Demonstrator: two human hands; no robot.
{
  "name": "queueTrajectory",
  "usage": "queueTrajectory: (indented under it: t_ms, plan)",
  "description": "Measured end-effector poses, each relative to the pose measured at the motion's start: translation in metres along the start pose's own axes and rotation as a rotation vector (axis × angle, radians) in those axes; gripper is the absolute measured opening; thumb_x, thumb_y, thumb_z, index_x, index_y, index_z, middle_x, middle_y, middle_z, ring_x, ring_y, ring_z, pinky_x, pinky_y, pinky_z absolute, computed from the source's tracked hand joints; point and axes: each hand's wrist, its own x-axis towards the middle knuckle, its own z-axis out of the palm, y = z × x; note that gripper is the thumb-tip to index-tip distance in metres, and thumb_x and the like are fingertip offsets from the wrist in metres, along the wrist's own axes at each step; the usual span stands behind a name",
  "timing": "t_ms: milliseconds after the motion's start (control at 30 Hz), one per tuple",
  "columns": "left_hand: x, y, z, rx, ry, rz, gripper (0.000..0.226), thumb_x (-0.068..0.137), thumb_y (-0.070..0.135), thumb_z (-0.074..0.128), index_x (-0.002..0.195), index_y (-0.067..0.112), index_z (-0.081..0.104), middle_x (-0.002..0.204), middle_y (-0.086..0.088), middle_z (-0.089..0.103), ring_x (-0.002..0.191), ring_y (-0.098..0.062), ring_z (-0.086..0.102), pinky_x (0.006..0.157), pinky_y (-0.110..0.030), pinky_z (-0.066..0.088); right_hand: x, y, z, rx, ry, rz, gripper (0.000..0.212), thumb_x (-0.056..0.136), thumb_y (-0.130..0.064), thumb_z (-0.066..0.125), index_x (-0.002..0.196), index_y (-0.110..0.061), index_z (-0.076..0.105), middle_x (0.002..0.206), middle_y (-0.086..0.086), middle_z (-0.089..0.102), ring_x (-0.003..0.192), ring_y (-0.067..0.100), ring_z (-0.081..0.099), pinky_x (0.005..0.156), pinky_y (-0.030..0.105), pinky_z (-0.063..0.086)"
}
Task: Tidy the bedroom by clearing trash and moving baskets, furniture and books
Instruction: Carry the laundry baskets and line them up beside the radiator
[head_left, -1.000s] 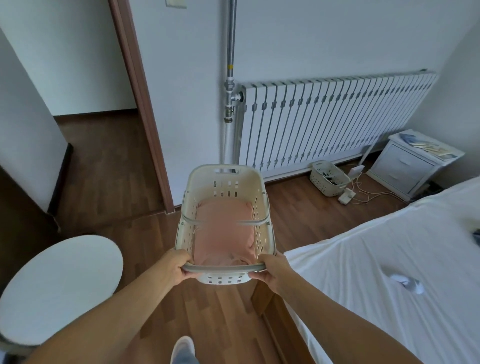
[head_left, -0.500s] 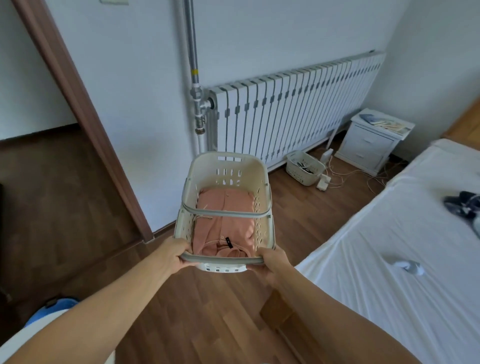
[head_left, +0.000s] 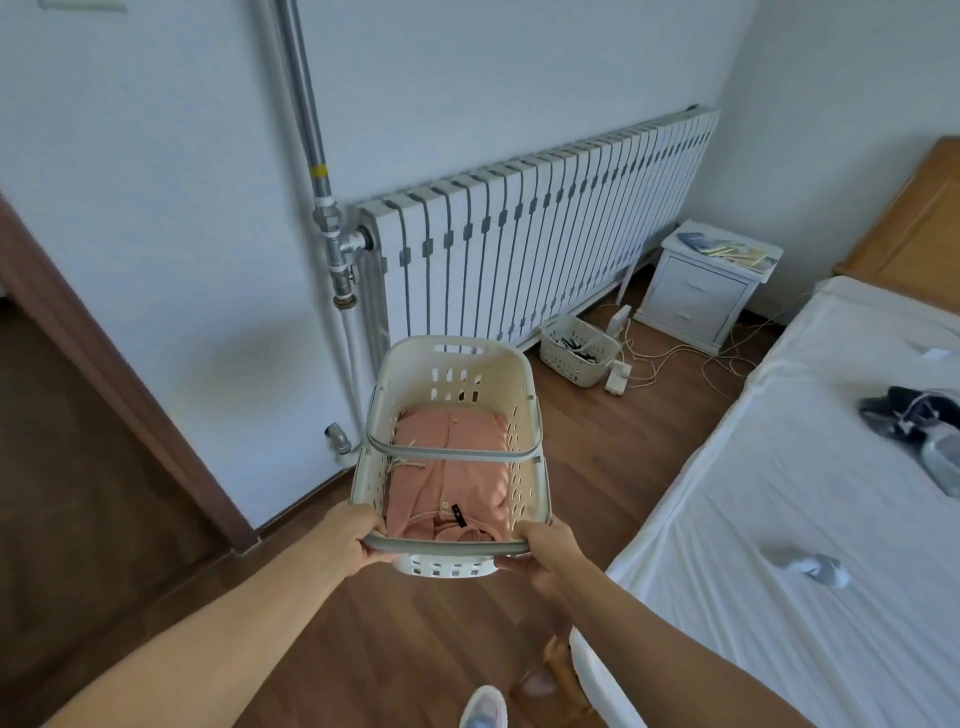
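Two hands carry one cream laundry basket (head_left: 453, 364) in the air above the wooden floor (head_left: 613, 467), near the middle of the view and just ahead of the person. The left hand (head_left: 358, 540) curls round the grey band at the basket's near end at seven o'clock, and the right hand (head_left: 540, 551) grips the same band at five o'clock. A folded pink garment (head_left: 447, 467) lies flat in the bottom, and a second grey band (head_left: 452, 458) crosses the basket's middle.

I judge the load light: thin perforated plastic and one soft garment. The shell looks stiff enough to keep its shape. Held by one end only, it will want to dip at twelve o'clock, so a hold on the two long sides, or on the cut-out slot at the far end, would balance it better. Smooth plastic may slip in a loose grip.

Outward from the basket stand a pipe (head_left: 306, 130) on the white wall at eleven o'clock and a radiator (head_left: 519, 244) at one o'clock. A smaller basket (head_left: 566, 370) sits on the floor at two o'clock with cables (head_left: 675, 358) beside it and a white nightstand (head_left: 696, 296) beyond. The bed (head_left: 753, 597) lies at three o'clock.
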Motion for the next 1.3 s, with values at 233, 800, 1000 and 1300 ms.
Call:
queueTrajectory:
  t_ms: [233, 800, 1000, 1300]
  plan:
    - [0.030, 0.068, 0.059, -0.038, -0.049, 0.021, 0.054, 0.087, -0.023, 0.034, 0.134, 0.002, 0.040, 0.135, -0.030, 0.040, 0.121, -0.052, 0.044, 0.096, -0.054, 0.047, 0.061, -0.074, 0.001, 0.019, -0.002, -0.024, 0.026, 0.086, 0.012, 0.048, 0.101, -0.009, 0.053, 0.090, 0.014, 0.057, 0.068, 0.030, 0.061, 0.071, 0.051, 0.056]
    - [0.139, 0.170, 0.195, 0.215, -0.176, -0.045, 0.051, 0.085, -0.024, 0.036, 0.131, -0.003, 0.040, 0.137, -0.029, 0.039, 0.118, -0.055, 0.046, 0.094, -0.056, 0.047, 0.178, -0.163, -0.020, 0.147, 0.208, 0.021, 0.029, 0.085, 0.012, 0.048, 0.105, -0.008, 0.054, 0.091, 0.015, 0.060, 0.065, 0.030, 0.062, 0.076, 0.056, 0.055]
    - [0.180, 0.230, 0.238, 0.317, -0.253, -0.036, 0.049, 0.086, -0.022, 0.037, 0.131, -0.003, 0.037, 0.131, -0.032, 0.040, 0.111, -0.056, 0.051, 0.089, -0.054, 0.051, 0.215, -0.209, -0.011, 0.209, 0.268, 0.003, 0.026, 0.083, 0.013, 0.050, 0.095, -0.010, 0.055, 0.089, 0.015, 0.061, 0.065, 0.031, 0.061, 0.076, 0.057, 0.054]
    - [0.215, 0.298, 0.319, 0.546, -0.378, 0.008, 0.028, 0.082, -0.024, 0.038, 0.099, -0.004, 0.047, 0.103, -0.026, 0.049, 0.096, -0.049, 0.058, 0.032, -0.047, 0.049, 0.249, -0.258, -0.015, 0.407, 0.377, -0.043, 0.026, 0.085, 0.005, 0.059, 0.095, -0.019, 0.055, 0.100, 0.013, 0.063, 0.097, 0.038, 0.066, 0.084, 0.058, 0.054]
